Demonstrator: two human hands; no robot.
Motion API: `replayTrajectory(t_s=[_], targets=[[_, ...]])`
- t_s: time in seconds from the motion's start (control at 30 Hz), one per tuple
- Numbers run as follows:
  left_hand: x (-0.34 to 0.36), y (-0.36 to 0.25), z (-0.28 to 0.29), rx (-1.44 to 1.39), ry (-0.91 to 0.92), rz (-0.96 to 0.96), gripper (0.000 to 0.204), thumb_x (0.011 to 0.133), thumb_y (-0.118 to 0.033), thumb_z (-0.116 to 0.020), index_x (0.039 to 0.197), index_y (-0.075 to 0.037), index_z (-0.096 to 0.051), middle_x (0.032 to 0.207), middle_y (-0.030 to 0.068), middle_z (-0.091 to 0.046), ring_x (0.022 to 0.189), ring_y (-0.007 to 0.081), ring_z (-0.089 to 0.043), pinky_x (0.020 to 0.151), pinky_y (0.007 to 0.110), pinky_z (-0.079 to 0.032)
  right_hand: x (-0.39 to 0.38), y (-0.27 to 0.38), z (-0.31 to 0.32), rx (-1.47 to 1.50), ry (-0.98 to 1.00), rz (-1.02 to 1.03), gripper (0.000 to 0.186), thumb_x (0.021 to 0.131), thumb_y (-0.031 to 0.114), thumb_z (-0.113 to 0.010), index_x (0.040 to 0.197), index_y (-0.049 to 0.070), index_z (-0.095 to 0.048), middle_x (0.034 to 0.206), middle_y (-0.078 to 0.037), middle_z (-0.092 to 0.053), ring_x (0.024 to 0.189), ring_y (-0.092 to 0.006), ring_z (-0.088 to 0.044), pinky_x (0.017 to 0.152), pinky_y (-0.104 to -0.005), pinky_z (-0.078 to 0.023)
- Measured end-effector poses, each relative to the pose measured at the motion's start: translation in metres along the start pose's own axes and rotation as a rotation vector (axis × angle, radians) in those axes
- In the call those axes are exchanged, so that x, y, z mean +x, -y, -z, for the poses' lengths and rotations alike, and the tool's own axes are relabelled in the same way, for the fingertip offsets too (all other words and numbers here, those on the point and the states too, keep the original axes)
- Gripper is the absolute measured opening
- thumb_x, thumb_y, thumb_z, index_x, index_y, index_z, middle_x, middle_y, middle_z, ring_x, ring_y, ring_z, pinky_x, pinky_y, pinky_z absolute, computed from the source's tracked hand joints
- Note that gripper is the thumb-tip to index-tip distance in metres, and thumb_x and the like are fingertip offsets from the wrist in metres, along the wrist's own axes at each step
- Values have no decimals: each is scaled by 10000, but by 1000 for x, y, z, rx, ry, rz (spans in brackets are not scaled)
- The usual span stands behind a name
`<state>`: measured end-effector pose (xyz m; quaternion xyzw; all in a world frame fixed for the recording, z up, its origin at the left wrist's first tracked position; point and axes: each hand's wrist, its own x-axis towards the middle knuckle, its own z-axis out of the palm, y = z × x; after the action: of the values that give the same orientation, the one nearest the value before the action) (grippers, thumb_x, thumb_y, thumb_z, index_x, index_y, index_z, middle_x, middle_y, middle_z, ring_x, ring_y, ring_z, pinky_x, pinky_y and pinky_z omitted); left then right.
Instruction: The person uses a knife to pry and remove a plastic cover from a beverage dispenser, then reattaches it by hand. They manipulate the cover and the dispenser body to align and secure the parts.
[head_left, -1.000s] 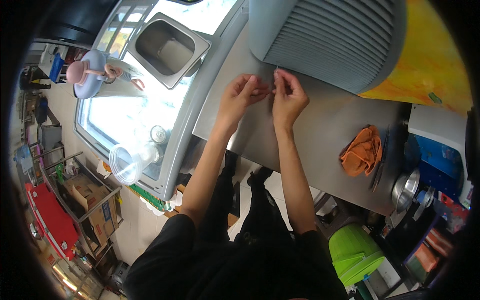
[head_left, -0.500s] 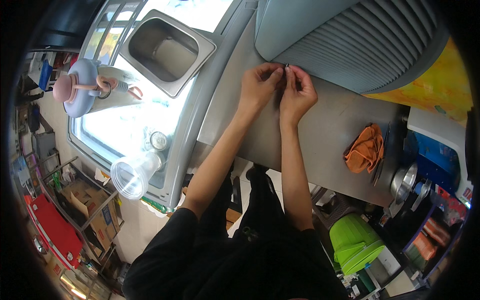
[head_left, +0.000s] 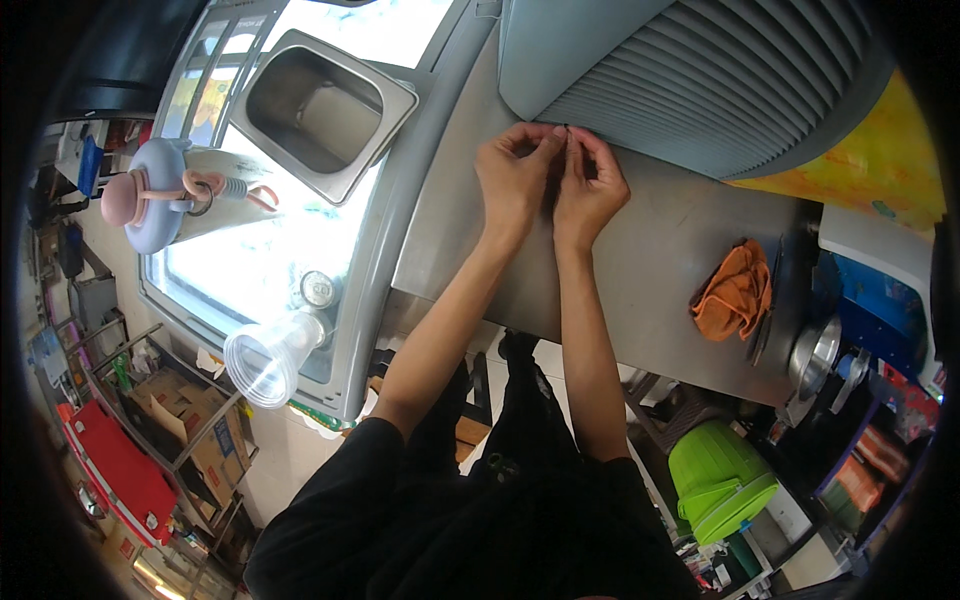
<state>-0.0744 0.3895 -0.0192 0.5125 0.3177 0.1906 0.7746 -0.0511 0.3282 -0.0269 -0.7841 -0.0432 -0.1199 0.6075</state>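
Note:
My left hand [head_left: 515, 175] and my right hand [head_left: 588, 185] meet fingertip to fingertip over the stainless steel counter [head_left: 650, 245]. Thumbs and forefingers of both are pinched together. A tiny dark bit shows between the tips, too small to name. Just beyond my fingers stands a large grey machine housing [head_left: 720, 85] with ribbed slats. An orange cloth [head_left: 735, 292] lies crumpled on the counter to the right of my right hand, beside a dark, thin, long object [head_left: 768, 310].
To the left, a glass-topped freezer [head_left: 365, 300] bears an empty steel pan [head_left: 400, 105], a bottle with a lilac and pink lid [head_left: 155, 195], a can [head_left: 318, 289] and a clear plastic cup [head_left: 262, 365]. A green bucket [head_left: 715, 475] and metal bowls [head_left: 812, 360] are at right.
Both hands keep their pinch at nearly the same spot by the machine. The view has shifted slightly; the tiny dark bit shows less than before.

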Motion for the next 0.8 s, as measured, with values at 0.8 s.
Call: replayTrajectory(t_s=[0.8], targets=[[-2, -2, 0, 126, -6, -73, 168, 832, -134, -625, 865, 31, -635, 751, 44, -616, 625, 80, -552, 554, 206, -441, -1, 0, 0, -29, 15, 102, 75, 802, 31, -628, 873, 8, -633, 751, -61, -632, 659, -124, -589, 613, -255, -466]])
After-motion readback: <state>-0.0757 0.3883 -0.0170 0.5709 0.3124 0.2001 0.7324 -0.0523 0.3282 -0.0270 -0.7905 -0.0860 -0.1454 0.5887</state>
